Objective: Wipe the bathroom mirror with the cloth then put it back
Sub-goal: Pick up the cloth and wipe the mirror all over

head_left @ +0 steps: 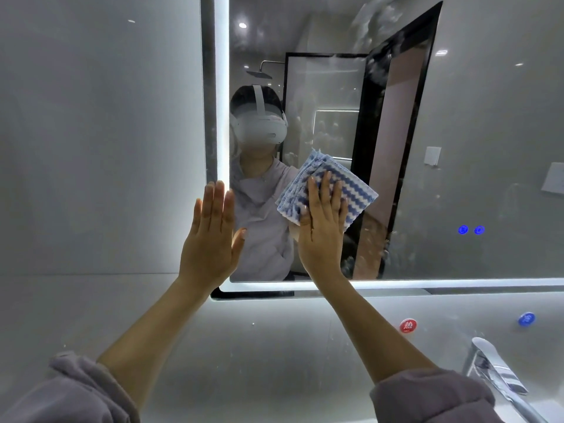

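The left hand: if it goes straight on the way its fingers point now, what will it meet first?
The left hand is open and flat, fingers pointing up along the lit left edge of the mirror. Sliding upward, it seems to meet nothing but that light strip; the cloth lies to its right, under the right hand.

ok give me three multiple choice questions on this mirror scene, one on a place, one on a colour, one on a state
1. Where is the cloth?
A. in the sink
B. pressed on the mirror
C. over the tap

2. What colours is the cloth?
A. blue and white
B. red and black
C. plain green

3. How is the left hand?
A. fisted
B. gripping the tap
C. flat and open at the mirror's lit edge

Answers:
1. B, the right hand flattens it on the glass.
2. A, wavy stripes show.
3. C, fingers are straight and empty.
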Motion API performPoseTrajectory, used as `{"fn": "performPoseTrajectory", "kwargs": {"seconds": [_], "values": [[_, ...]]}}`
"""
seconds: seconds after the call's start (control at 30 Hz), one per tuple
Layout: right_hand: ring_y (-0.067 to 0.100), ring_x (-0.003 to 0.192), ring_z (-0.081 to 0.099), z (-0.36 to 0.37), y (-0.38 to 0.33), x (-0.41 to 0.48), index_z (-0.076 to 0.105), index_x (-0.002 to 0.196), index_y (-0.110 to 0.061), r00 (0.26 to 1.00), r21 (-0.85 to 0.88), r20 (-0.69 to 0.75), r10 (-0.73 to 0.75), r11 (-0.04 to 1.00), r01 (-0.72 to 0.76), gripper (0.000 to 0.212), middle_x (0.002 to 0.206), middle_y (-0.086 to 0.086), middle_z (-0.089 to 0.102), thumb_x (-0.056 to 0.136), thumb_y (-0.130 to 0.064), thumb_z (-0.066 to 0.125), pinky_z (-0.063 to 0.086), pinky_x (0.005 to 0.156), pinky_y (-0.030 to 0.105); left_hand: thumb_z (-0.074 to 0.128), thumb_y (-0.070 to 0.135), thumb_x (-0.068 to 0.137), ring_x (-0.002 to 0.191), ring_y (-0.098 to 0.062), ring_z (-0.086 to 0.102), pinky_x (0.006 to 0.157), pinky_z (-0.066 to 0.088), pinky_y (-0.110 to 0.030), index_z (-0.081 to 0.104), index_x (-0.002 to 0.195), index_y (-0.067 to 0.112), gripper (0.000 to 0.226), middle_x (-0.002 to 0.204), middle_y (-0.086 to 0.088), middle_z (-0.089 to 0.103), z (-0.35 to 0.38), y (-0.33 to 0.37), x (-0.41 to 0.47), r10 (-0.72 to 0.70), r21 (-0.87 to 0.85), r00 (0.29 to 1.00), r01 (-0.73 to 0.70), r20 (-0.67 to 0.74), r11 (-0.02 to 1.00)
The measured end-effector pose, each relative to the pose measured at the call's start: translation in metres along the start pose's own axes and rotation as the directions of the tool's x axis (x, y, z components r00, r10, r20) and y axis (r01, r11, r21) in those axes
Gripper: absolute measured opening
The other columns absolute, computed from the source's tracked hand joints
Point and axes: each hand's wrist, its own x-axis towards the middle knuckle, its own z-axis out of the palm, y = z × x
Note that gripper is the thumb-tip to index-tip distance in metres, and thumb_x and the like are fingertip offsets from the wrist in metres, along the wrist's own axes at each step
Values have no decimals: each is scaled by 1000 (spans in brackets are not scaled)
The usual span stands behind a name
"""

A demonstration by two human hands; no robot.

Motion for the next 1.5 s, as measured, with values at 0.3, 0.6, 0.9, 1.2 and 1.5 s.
{"fn": "performPoseTrajectory", "kwargs": {"seconds": [0.3,0.6,0.9,1.2,1.5], "values": [[26,146,7,1,10,15,16,149,-9,987,-358,71,-147,919,163,55,156,9,7,100,-33,25,0,118,50,31,46,98,147,-32,5,122,2,-37,18,148,-1,70,157,-21,14,7,-4,0,29,53,998,-26,-50,998],[31,145,18,5,8,24,27,149,-6,963,-424,102,-248,865,268,58,157,11,15,100,-38,24,6,117,55,25,47,100,147,-30,1,121,3,-38,12,149,1,69,157,-19,13,14,-1,-2,24,57,994,-18,-111,998],[30,146,18,7,2,32,23,151,-12,914,-405,153,-375,820,404,59,157,11,24,100,-41,31,3,118,50,19,49,101,147,-32,4,121,4,-40,8,150,2,69,157,-20,13,18,-4,-4,27,72,993,-19,-114,997],[25,148,5,17,24,-20,10,152,-18,905,-371,218,-365,827,422,60,158,5,13,101,-44,27,0,120,47,24,49,100,146,-32,6,121,3,-38,10,150,3,69,157,-21,15,15,-2,-2,21,28,993,-18,-120,999],[22,149,5,23,55,-103,5,154,-19,845,-372,333,-418,765,525,61,162,1,4,101,-41,28,1,121,46,31,47,98,148,-27,-5,122,1,-38,7,150,2,72,159,-18,8,15,-2,-3,1,43,996,3,-89,999]]}}
